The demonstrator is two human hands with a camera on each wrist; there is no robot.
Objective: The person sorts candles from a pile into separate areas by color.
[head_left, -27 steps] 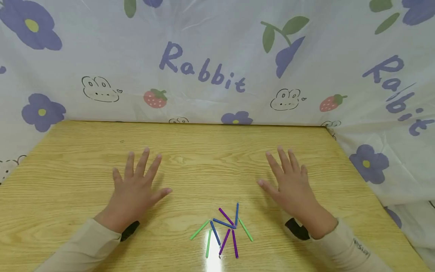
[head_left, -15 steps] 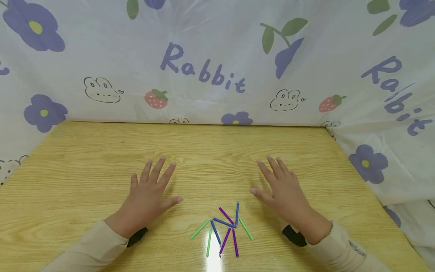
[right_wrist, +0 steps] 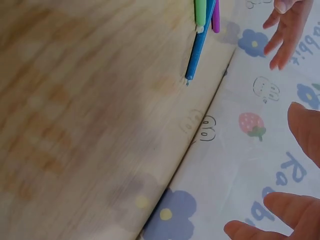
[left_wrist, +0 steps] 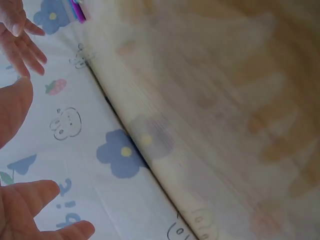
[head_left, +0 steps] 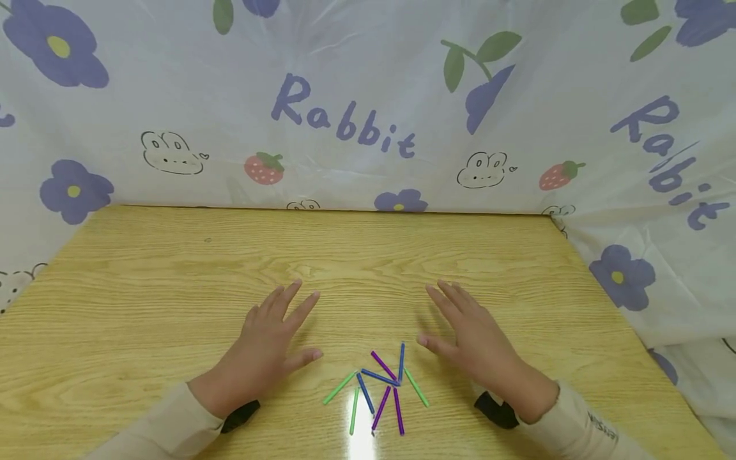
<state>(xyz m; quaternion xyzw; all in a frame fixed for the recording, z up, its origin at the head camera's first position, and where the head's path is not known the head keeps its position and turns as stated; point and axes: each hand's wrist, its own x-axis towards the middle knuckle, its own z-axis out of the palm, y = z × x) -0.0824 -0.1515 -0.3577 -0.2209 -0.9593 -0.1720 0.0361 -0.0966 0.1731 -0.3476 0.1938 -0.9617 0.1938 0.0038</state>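
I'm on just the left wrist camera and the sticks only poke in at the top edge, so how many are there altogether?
Observer: The head view shows nine sticks.
Operator: Okay, which colour looks nearest the left hand?
Observer: From the head view, a green stick looks nearest the left hand.
Operator: And nearest the right hand?
Observer: There, a blue stick looks nearest the right hand.

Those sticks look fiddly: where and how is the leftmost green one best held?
Probably pinch the green stick mid-length with the left hand, from its own side: the thin middle lies free, the far end crowds a blue stick.
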